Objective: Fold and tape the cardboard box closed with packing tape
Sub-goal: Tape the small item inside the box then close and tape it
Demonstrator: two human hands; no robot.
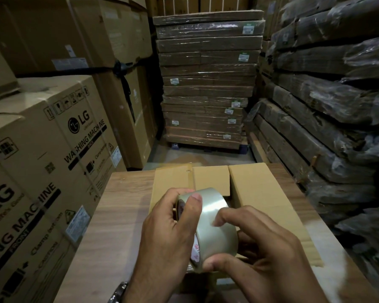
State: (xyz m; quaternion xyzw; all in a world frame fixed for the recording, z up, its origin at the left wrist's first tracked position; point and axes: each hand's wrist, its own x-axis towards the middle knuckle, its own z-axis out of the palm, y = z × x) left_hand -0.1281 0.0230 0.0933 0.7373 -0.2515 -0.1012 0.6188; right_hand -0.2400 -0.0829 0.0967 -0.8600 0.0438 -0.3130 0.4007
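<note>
Closest to me, my left hand (164, 232) and right hand (260, 248) both hold the roll of tape (214, 224) just above the box (260, 186). The left grips the roll's near rim, with its thumb (193, 204) pressed on the outer band and its fingers curled round the far side. The right cups the roll from below, thumb underneath, bent forefinger tip touching the clear surface. The box sits on the wooden table (123, 193) right under the roll, its two long top flaps not meeting and an inner flap showing between them at the far end.
</note>
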